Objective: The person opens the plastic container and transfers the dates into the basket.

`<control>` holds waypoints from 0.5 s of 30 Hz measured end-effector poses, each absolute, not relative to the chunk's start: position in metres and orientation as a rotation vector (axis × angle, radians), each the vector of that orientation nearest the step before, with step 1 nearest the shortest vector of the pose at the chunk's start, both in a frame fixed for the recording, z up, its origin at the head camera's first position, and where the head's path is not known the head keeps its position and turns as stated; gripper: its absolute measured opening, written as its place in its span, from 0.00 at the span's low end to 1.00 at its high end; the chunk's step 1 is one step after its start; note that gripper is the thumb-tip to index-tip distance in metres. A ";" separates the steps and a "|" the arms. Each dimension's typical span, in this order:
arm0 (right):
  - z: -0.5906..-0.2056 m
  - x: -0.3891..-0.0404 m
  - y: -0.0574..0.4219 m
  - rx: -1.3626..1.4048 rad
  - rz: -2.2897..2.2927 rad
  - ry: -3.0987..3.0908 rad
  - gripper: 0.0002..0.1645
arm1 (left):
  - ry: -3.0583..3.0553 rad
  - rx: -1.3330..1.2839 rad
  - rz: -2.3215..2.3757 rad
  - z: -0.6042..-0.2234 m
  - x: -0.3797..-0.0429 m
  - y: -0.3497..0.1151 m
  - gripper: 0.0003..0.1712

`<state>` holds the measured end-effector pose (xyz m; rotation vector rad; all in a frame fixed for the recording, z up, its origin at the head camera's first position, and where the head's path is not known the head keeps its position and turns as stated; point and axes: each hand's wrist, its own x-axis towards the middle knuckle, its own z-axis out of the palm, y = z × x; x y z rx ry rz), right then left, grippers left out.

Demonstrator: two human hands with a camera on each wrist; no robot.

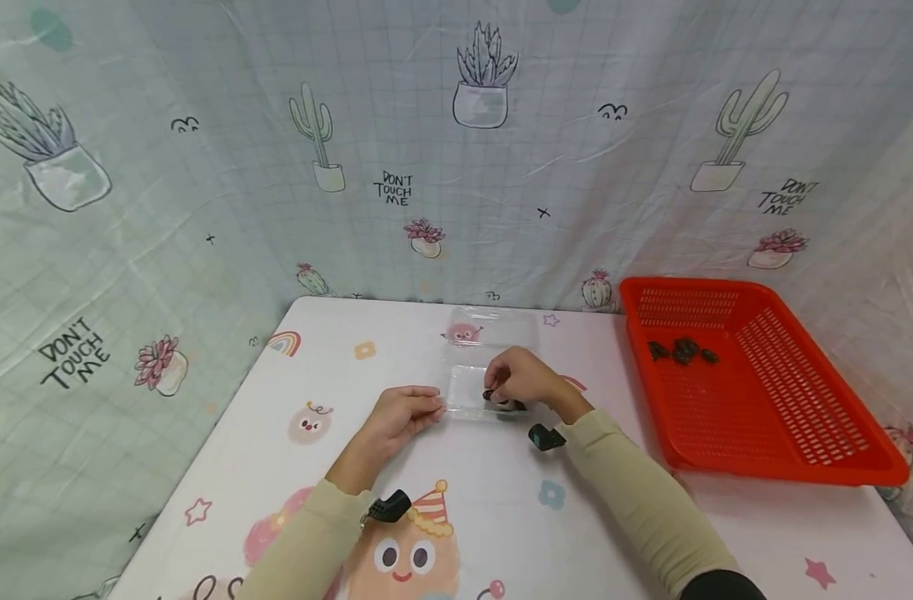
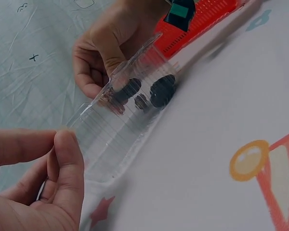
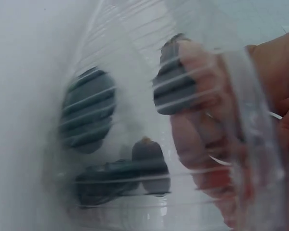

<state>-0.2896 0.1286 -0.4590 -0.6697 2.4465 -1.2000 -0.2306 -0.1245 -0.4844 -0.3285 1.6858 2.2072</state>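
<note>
A clear plastic clamshell box (image 1: 466,382) lies on the table with its lid folded back. My left hand (image 1: 398,417) pinches the box's near left edge between thumb and fingers. Over the box's right part, my right hand (image 1: 522,375) pinches a small dark oval piece (image 3: 172,86) inside the ribbed wall. Several similar dark pieces (image 3: 89,113) rest in the box, seen through the plastic in both wrist views; their exact kind I cannot tell.
A red perforated basket (image 1: 764,433) stands at the right of the table, with several dark pieces (image 1: 684,350) near its far left side. A patterned cloth (image 1: 426,150) hangs behind the table (image 1: 366,350), which is printed with cartoon figures.
</note>
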 end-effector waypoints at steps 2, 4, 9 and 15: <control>-0.458 -0.289 0.132 -0.642 -1.215 2.440 0.09 | 1.681 -0.327 2.207 -0.484 -0.230 -0.122 0.23; -0.457 -0.287 0.134 -0.619 -1.218 2.433 0.08 | 1.676 -0.329 2.197 -0.485 -0.230 -0.120 0.22; -0.453 -0.284 0.137 -0.622 -1.223 2.435 0.09 | 1.669 -0.347 2.189 -0.487 -0.231 -0.120 0.22; -0.449 -0.284 0.140 -0.634 -1.262 2.456 0.09 | 1.686 -0.349 2.200 -0.484 -0.232 -0.119 0.23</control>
